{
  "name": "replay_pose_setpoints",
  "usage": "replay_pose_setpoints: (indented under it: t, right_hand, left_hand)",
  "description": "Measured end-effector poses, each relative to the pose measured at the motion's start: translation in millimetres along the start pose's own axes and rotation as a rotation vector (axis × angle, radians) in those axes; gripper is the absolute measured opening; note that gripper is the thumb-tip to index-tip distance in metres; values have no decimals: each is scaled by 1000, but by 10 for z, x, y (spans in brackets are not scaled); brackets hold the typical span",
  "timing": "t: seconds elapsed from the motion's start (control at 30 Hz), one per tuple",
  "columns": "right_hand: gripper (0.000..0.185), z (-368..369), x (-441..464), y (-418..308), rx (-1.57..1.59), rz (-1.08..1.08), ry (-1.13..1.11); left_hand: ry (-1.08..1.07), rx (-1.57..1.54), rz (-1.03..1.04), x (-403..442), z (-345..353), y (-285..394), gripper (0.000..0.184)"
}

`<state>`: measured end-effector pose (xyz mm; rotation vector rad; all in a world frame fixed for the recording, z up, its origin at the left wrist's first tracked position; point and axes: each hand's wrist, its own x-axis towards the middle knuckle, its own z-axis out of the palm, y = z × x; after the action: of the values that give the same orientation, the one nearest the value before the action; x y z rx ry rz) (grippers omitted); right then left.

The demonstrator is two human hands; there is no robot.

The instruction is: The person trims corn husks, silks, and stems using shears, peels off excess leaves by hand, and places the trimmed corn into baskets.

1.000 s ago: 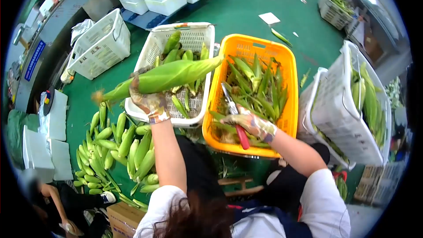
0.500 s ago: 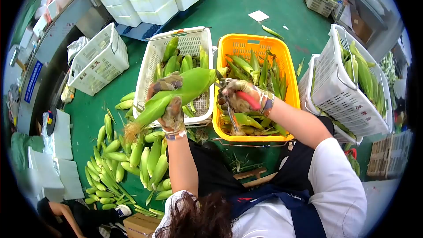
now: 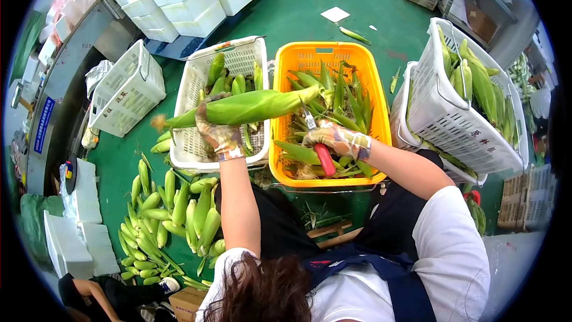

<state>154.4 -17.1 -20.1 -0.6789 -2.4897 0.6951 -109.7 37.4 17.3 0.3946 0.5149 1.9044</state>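
My left hand (image 3: pixel 220 130), in a soiled glove, is closed around a large ear of corn in green husk (image 3: pixel 262 106). The ear lies nearly level above the baskets, silk end to the left and stem end to the right. My gloved right hand (image 3: pixel 333 139) grips red-handled pruning shears (image 3: pixel 323 158), their metal end just below the ear's stem end. Beneath my right hand, a yellow basket (image 3: pixel 381 107) holds green husks and leaves. Under my left hand stands a white basket (image 3: pixel 179 113) with several ears inside.
A heap of corn ears (image 3: pixel 173 214) covers the floor at left. Stacked white crates of corn (image 3: pixel 453 125) stand at right, another white basket (image 3: pixel 128 92) at left. White foam boxes (image 3: pixel 190 6) are piled at the back. Another person's arm (image 3: pixel 98 298) shows at lower left.
The ear has turned to nearly level, its silk end rising. The shears have dropped slightly away from the stem, their red handle now pointing downward. The whole view has shifted a little.
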Motion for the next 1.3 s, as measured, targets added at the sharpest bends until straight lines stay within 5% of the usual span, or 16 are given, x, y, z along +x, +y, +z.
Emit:
replay_pose_setpoints:
  t: [0.13, 0.2, 0.27, 0.4, 0.5, 0.6, 0.7, 0.73, 0.8, 0.87, 0.93, 1.07, 1.13, 1.2, 1.27, 1.3]
  right_hand:
    - [15, -102, -383, -422, 332, 184, 174]
    - [19, -10, -553, -530, 922, 880, 246]
    - [24, 140, -693, -755, 456, 922, 285]
    - [46, 369, -1408, -1192, 1537, 1058, 272]
    - [77, -78, -1151, -1165, 215, 964, 122]
    - [72, -578, -661, -1026, -412, 605, 347]
    - [70, -858, -277, -897, -253, 521, 248]
    - [66, -897, -165, -876, -188, 514, 228]
    - [55, -942, -17, -849, -177, 518, 217]
    - [54, -986, 79, -782, -143, 484, 180]
    - [53, -1024, 152, -652, -117, 573, -1]
    - [35, -985, 225, -513, 29, 648, -61]
    - [26, -805, 219, -337, 311, 829, 0]
    - [21, -686, 60, -215, 901, 806, 328]
    - [20, -590, -257, 122, 926, 560, 266]
    - [29, -559, -253, -45, 1031, 997, 298]
  left_hand:
    - [-51, 44, -75, -85, 159, -202, 38]
    - [-20, -26, -101, -163, 327, -288, 30]
    - [-69, 14, -67, -89, 272, -398, 28]
    - [-21, 249, 2, 162, 361, -233, 25]
    - [-386, 867, 300, 501, -78, -553, 42]
    - [-581, 469, -66, 2, 160, -616, 33]
    - [-657, 539, -195, -140, 345, -583, 42]
    - [-661, 1190, -9, -170, 462, -511, 50]
    - [-726, 1074, 49, -197, 377, -587, 80]
    - [-788, 1169, -167, -338, 563, -435, 62]
    - [-934, 1346, 156, -219, 395, -582, 55]
    - [-953, 911, -339, -97, 231, -655, 55]
    - [-861, 1153, -53, -230, 387, -564, 48]
    - [-782, 1224, -151, -211, 416, -577, 47]
    - [-574, 1172, -60, 131, -30, -752, 41]
    - [-498, 1100, -12, 117, 142, -588, 37]
